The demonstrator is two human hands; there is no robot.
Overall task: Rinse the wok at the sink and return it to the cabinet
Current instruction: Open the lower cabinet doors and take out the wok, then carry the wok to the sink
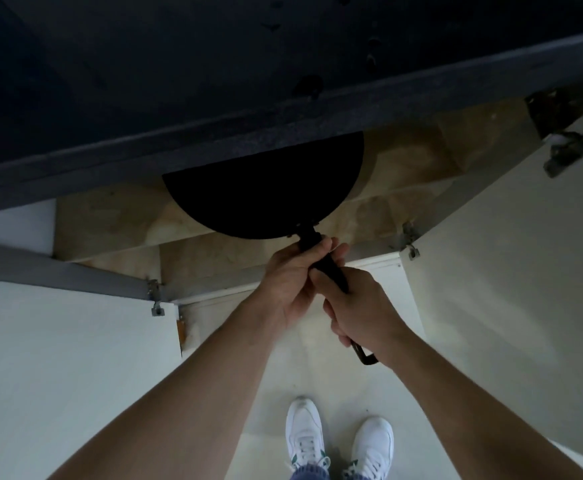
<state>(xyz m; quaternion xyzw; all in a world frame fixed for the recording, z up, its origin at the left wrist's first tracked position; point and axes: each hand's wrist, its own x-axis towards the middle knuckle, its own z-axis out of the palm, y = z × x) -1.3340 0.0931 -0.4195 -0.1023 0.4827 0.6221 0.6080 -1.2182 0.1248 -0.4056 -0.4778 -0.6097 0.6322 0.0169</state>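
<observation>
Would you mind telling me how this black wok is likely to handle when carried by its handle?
Probably front-heavy: the wide wok sits far out on a long handle, and both the left hand and right hand grip it. It looks rigid, not floppy. Its round body may rock once set on the cabinet shelf.

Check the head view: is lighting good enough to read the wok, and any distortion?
Head view: dim, the wok is a flat black silhouette with no surface detail; the countertop above is near-black. Head view: the wide-angle lens stretches things near the frame edges, such as the cabinet door. Head view: left hand and right hand on the handle are lit and reasonably sharp.
</observation>
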